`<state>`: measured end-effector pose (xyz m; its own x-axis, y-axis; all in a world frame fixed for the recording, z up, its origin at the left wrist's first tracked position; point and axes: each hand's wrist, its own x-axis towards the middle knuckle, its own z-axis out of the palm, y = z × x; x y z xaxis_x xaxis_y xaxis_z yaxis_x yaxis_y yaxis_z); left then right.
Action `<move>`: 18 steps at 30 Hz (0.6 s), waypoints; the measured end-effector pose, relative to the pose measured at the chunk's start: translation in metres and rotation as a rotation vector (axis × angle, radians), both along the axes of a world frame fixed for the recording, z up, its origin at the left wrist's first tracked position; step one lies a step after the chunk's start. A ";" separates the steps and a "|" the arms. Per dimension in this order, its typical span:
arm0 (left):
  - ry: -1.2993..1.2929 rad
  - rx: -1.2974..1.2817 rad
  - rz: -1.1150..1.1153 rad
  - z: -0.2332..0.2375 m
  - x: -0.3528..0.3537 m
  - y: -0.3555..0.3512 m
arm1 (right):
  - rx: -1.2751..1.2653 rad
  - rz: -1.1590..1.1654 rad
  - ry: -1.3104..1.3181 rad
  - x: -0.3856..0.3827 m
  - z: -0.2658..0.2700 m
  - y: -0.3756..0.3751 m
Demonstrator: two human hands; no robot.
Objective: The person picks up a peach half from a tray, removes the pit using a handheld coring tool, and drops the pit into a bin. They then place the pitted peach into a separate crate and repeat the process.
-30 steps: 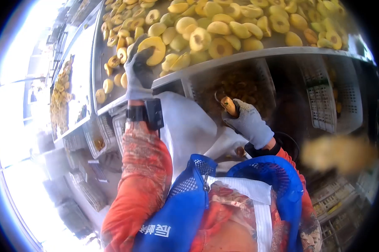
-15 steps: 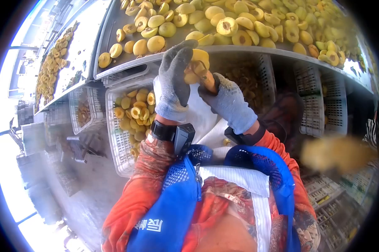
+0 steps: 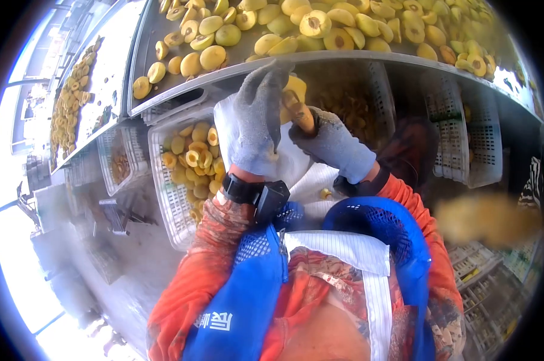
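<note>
In a grey work glove, my left hand (image 3: pixel 257 123) is closed around a yellow peach half (image 3: pixel 296 86), just below the table's front edge. My right hand (image 3: pixel 331 139), gloved too, grips a wooden-handled tool (image 3: pixel 304 118) whose working end meets the peach; the exact shape of that end is hidden. Many peach halves (image 3: pixel 316 24) lie on the metal table (image 3: pixel 236 71) beyond my hands, some cut side up with a dark hollow. Below my left forearm stands a white plastic crate (image 3: pixel 174 216) holding more peach halves.
Under the table, another crate (image 3: pixel 383 90) sits behind my right hand, beside brownish scraps (image 3: pixel 350 108). White crates (image 3: pixel 449 138) stand at the right. A second table (image 3: pixel 100 120) with peach halves is at the left. A blurred yellowish smudge (image 3: pixel 485 219) covers part of the right side.
My left hand has turned slightly, with its fingers spread more on top. The tool and peach have shifted a little right and down, and the whole view has moved slightly.
</note>
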<state>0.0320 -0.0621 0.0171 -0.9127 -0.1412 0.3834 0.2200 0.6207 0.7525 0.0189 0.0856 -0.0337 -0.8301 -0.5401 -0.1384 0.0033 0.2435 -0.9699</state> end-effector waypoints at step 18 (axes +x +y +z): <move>0.212 -0.096 -0.268 -0.042 -0.018 0.001 | 0.162 -0.299 0.356 0.011 -0.008 0.033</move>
